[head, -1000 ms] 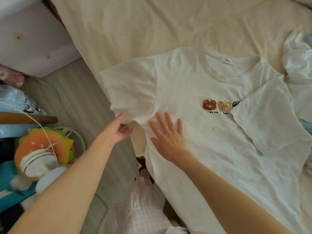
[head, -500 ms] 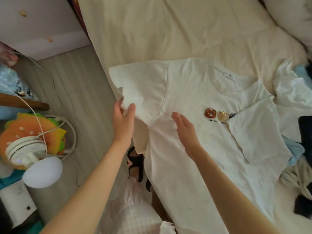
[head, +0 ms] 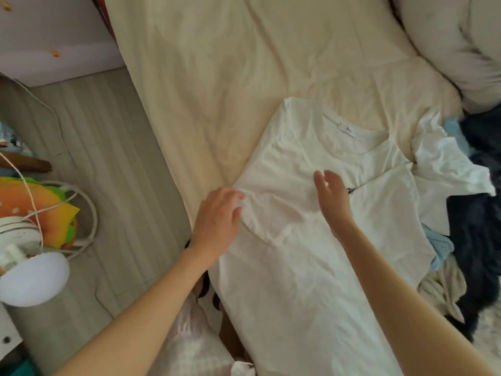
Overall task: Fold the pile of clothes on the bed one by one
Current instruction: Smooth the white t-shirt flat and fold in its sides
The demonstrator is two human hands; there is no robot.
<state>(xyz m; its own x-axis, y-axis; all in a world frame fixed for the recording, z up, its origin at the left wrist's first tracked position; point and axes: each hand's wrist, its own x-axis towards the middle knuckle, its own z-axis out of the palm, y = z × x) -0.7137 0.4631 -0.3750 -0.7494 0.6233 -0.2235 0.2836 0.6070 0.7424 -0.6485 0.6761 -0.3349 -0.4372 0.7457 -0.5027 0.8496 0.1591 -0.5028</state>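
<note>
- While the white T-shirt [head: 306, 280] lies spread flat on the cream bed [head: 217, 77], both of its sleeves are turned inward over the chest, and its lower part runs toward the bottom edge of the view.
- At the T-shirt's left side, the left hand [head: 217, 221] rests on the folded-in sleeve, fingers relaxed and lightly bent over the cloth edge; no clear grip shows, so it reads as released.
- Over the middle of the T-shirt's chest, the right hand [head: 332, 196] is seen edge-on with fingers straight and together, holding nothing; whether it touches the cloth cannot be told.
- Just right of that hand, a small dark bit of the T-shirt's print peeks out beside the folded right sleeve.
- At the T-shirt's neckline sits a small white label [head: 347, 129], turned toward the head of the bed.
- Right of the T-shirt lies the pile of clothes [head: 471, 213]: crumpled white cloth touching the shirt's shoulder, light blue cloth beneath it, dark garments further right.
- Beyond the pile, up from the T-shirt's collar, a pale pillow [head: 461, 42] fills the corner.
- Left of the T-shirt, past the bed's edge, is a grey wooden floor [head: 116, 172], with a white round lamp [head: 34, 279], a white cable [head: 81, 202] and an orange and green cushion [head: 32, 202].
</note>
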